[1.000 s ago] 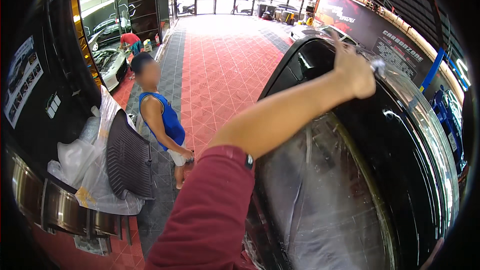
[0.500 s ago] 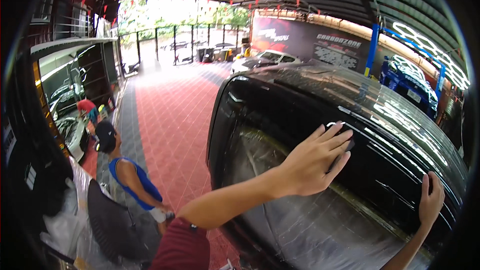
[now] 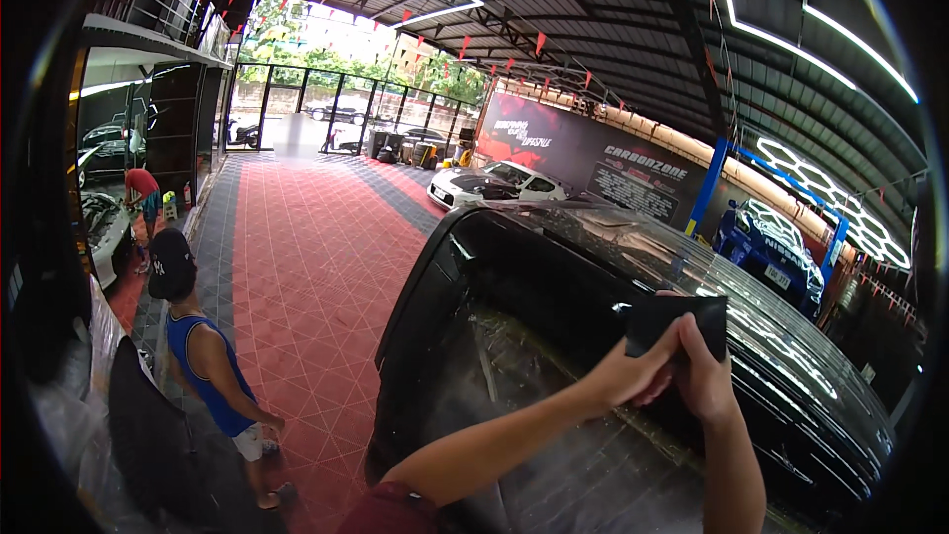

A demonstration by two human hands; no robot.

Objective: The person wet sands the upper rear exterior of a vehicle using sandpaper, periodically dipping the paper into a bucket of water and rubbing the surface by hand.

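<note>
My left hand (image 3: 638, 373) and my right hand (image 3: 704, 381) meet in front of me. Both are closed on a flat black square sheet (image 3: 649, 321), with the thumbs pressed on its near face and most of the other fingers hidden. What the sheet is made of I cannot make out. Just beyond and below it is a glossy black vehicle (image 3: 554, 272), its upper edge streaked with light reflections. Cloudy clear film (image 3: 563, 455) seems to cover the vehicle's side below my forearms.
A person in a blue sleeveless top (image 3: 213, 361) stands at the left; another in red (image 3: 143, 188) bends by a car farther back. A white car (image 3: 499, 183) and a raised blue car (image 3: 771, 247) stand beyond. Red floor tiles (image 3: 306, 267) stretch ahead. A dark panel (image 3: 148, 410) sits lower left.
My left hand has come off the vehicle's black upper panel, and my right hand has moved left to join it. Both now hold the black sheet raised. The view has tilted upward.
</note>
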